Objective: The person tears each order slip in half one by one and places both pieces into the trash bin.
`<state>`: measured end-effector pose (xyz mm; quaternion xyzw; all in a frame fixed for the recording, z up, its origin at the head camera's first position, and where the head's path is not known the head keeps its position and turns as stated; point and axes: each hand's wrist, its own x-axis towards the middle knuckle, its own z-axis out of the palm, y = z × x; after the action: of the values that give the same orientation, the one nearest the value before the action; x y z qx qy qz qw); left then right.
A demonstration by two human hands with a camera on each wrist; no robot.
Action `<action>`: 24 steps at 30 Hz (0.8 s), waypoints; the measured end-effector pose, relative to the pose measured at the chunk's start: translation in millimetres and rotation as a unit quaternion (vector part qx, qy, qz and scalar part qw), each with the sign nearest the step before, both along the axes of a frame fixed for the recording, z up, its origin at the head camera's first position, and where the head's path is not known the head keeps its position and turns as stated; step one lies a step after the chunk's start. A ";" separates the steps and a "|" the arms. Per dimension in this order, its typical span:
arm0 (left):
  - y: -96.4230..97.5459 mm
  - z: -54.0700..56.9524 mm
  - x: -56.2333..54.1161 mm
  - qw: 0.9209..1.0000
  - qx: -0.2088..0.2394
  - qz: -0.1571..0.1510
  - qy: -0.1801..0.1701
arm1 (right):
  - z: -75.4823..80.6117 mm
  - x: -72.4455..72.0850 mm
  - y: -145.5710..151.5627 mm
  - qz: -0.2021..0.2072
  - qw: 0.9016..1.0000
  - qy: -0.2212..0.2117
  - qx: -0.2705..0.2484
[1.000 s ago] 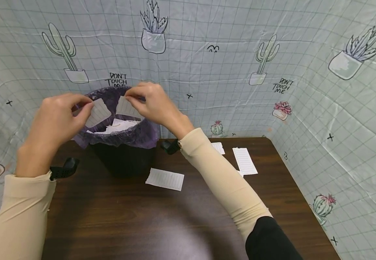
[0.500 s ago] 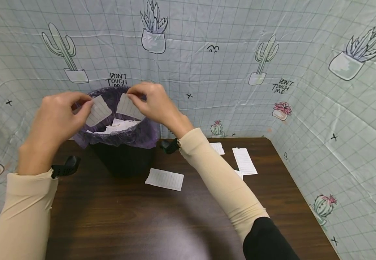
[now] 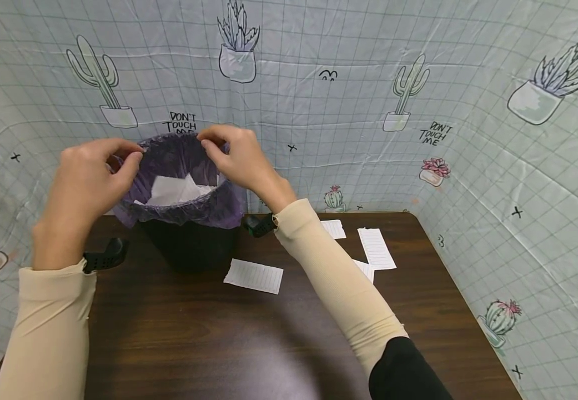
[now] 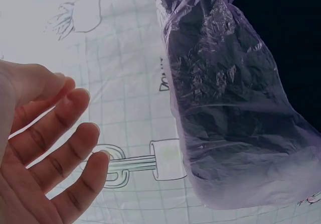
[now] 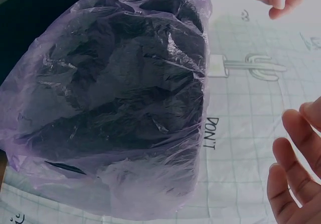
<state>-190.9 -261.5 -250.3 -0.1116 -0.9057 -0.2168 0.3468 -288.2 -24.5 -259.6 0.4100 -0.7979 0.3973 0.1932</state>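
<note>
A black bin lined with a purple plastic bag stands at the back left of the table. Torn white paper pieces lie inside it, heaped below the rim. Over the bin's left side hovers my left hand, fingers loosely bent and nothing between them. My right hand is above the right side, its thumb and fingers apart and holding nothing. In the left wrist view the left fingers are spread beside the liner. The right wrist view likewise shows the right fingers parted, away from the bag.
One lined paper strip lies on the brown table in front of the bin. Further right are another strip and two pieces partly covered by the right sleeve. A cactus-print sheet hangs behind and along the sides.
Both hands have let go of the paper pieces they were pinching. The pieces have dropped into the bin, one now lying on the heap. The hands themselves have barely moved.
</note>
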 end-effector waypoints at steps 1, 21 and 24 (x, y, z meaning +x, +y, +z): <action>0.2 0.0 0.5 1.000 0.001 0.000 -0.001 | -0.2 0.4 0.4 0.001 1.000 -0.002 -0.002; 33.7 -22.0 20.8 0.998 -0.023 -0.051 0.027 | -19.6 26.0 19.8 -0.003 1.000 -0.018 0.016; 44.1 -29.5 26.0 0.997 -0.018 -0.056 0.053 | -27.1 30.5 27.6 -0.003 1.000 -0.012 -0.006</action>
<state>-164.9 -217.4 -279.8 -0.1796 -0.8819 -0.2137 0.3799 -257.7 3.1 -286.7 0.4015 -0.7989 0.4067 0.1875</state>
